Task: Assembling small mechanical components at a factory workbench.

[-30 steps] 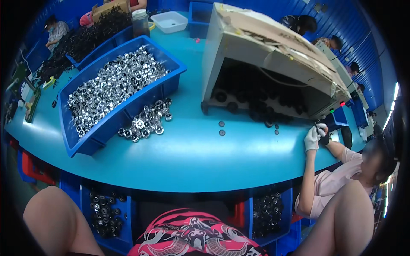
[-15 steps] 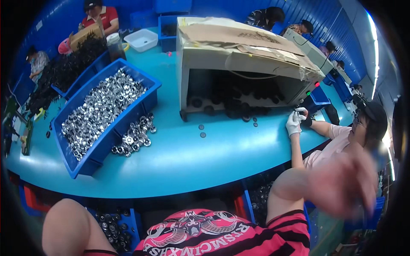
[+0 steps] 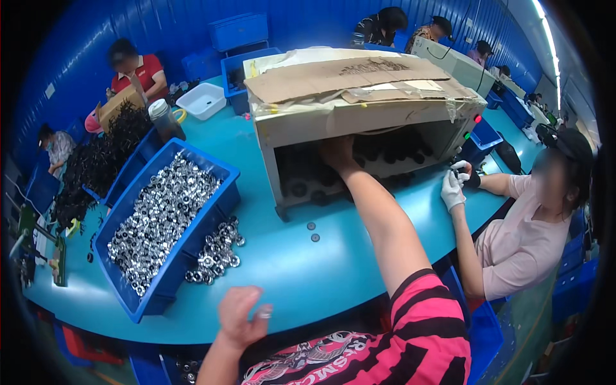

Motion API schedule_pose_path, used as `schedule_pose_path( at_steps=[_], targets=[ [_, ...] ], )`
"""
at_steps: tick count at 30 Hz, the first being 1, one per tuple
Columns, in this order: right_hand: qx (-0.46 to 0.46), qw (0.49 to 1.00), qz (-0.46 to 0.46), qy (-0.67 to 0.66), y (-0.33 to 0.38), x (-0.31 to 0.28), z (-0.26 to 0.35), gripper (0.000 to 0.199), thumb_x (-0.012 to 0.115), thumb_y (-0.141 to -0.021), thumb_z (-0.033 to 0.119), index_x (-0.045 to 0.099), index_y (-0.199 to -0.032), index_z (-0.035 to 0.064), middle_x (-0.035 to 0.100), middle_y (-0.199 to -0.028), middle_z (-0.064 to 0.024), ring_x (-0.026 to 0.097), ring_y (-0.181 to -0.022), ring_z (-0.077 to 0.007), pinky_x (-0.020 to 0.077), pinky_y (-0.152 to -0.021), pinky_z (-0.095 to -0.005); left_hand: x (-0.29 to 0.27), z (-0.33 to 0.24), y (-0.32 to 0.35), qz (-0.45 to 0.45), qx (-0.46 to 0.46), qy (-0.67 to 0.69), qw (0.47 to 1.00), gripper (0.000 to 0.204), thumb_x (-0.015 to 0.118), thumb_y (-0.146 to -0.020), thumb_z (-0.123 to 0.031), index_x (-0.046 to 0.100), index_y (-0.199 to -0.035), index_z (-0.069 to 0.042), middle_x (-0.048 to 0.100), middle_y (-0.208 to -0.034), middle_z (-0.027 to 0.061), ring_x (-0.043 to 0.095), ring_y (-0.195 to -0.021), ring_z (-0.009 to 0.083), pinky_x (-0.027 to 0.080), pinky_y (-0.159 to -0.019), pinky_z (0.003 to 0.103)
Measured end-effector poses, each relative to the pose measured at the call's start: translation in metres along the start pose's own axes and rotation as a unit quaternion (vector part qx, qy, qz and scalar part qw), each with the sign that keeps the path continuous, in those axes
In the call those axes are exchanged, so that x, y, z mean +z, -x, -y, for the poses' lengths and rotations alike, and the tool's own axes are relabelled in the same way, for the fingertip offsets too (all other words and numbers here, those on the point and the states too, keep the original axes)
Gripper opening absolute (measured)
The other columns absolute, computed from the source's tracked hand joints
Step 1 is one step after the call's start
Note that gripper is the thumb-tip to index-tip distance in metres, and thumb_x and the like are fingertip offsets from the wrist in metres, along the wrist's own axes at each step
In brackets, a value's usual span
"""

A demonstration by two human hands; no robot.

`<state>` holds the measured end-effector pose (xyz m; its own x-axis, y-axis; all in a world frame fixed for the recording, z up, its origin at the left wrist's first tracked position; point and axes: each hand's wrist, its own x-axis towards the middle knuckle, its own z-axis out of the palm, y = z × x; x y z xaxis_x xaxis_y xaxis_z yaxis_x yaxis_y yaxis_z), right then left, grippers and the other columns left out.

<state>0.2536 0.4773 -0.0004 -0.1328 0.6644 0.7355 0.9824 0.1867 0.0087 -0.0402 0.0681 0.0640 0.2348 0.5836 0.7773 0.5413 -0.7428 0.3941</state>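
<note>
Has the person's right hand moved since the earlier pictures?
Yes. The right hand has gone forward, away from the body, across the table edge and into the open front of the cardboard-covered box.

Right hand [image 3: 338, 154] now reaches into machine [image 3: 359, 122]

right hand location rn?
Head view, centre: the right hand is reached into the open front of the cardboard-topped box on the teal table, among the dark round parts inside.
</note>
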Motion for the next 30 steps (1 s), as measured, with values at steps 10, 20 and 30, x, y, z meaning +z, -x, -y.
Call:
schedule_pose_path(
  at_steps=[10,20,30],
  targets=[
    [0.168,0.983,0.040,0.059,-0.039,0.087,-0.065,0.059,0.060,-0.088,0.041,0.050,-0.137,0.0096,0.050,-0.138,-0.0215,0.047,-0.129,-0.0405,0.0372,-0.102,-0.0630,0.059,0.032,0.026,0.131,-0.157,0.082,0.975,0.031,0.073,-0.082,-0.005,0.067,-0.112,-0.003,0.070,-0.086,0.0122,0.067,-0.070,0.0268,0.053,-0.062,0.036],
    [0.047,0.986,0.122,-0.107,-0.052,0.070,0.009,0.054,0.065,-0.083,0.038,0.056,-0.129,0.0104,0.051,-0.135,-0.0196,0.048,-0.127,-0.0386,0.0381,-0.103,-0.0591,0.064,0.038,0.016,0.150,-0.121,0.054,0.980,0.030,0.071,-0.079,0.000,0.069,-0.108,-0.003,0.068,-0.077,0.0107,0.065,-0.063,0.0265,0.050,-0.058,0.036],
    [-0.162,0.933,0.154,-0.281,-0.011,-0.018,0.085,0.049,0.069,-0.078,0.034,0.062,-0.120,0.0113,0.053,-0.133,-0.0177,0.050,-0.126,-0.0366,0.0389,-0.104,-0.0552,0.061,0.037,0.023,0.152,-0.145,0.031,0.977,0.031,0.069,-0.082,-0.001,0.068,-0.112,-0.006,0.063,-0.074,0.0092,0.062,-0.063,0.0271,0.049,-0.059,0.039]
  ],
)
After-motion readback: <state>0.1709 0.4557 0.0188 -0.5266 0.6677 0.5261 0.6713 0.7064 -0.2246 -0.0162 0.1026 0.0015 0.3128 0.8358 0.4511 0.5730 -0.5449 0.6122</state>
